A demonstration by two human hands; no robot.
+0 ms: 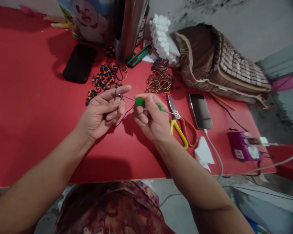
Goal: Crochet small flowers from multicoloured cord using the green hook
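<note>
My right hand (150, 118) is closed round a green-handled crochet hook (143, 102) whose metal tip points left toward my left hand (104, 112). My left hand pinches a dark blue thread (123, 115) between thumb and fingers, and the thread hangs in a loop below both hands. The hook's tip meets the thread at my left fingertips. Both hands hover over a red table (26, 107). Several small multicoloured crocheted pieces (104, 79) lie just beyond my left hand.
A tangle of coloured thread (160, 79), yellow-and-orange scissors (180, 125), a phone (200, 110) on a cable, a purple power strip (243, 146), a black case (79, 63), a metal flask (129, 29) and a brown bag (217, 65) stand around.
</note>
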